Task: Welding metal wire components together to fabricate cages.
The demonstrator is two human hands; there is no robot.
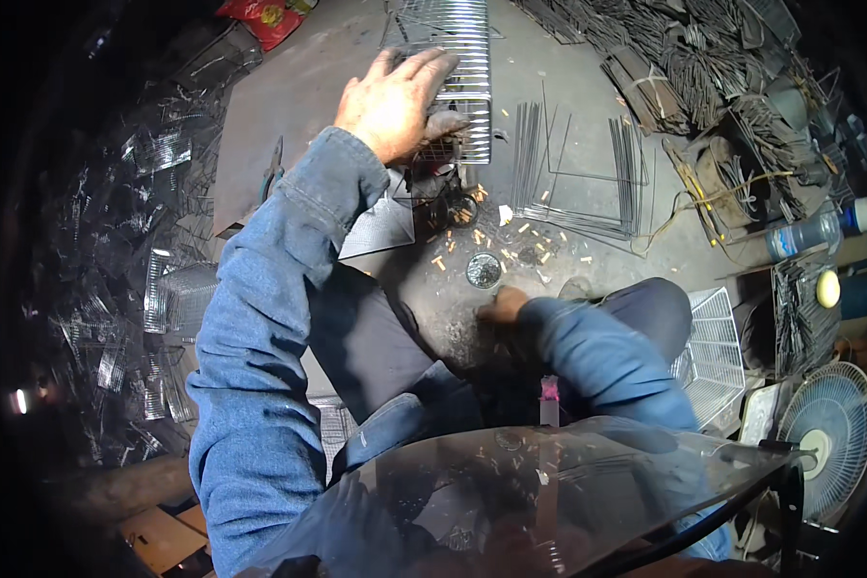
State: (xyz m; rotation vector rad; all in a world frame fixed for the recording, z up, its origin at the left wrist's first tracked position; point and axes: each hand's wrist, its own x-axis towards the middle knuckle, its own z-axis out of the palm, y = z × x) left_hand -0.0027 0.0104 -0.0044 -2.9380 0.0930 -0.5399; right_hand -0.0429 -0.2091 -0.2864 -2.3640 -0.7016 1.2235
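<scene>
My left hand [395,101] is laid over the side of a shiny wire basket [470,58], its fingers along the upper edge and its thumb lower down against the wires. The basket stands at the top middle. Lower down, my right hand [503,305] hovers low by a small round cup [484,271] with grey bits in it. Motion smears that hand, and its fingers do not show clearly. Thin bent wire rods [588,178] lie on the floor to the right of the basket. Left of my left hand is a pair of pliers [274,169] on a flat board [246,144].
Cigarette butts [440,262] litter the floor. Wire pieces heap up at the left [106,289]; tied wire bundles [684,87] fill the upper right. A white mesh basket [715,347], a fan [827,429] and a bottle [804,234] stand at right. A clear visor [511,482] covers the bottom.
</scene>
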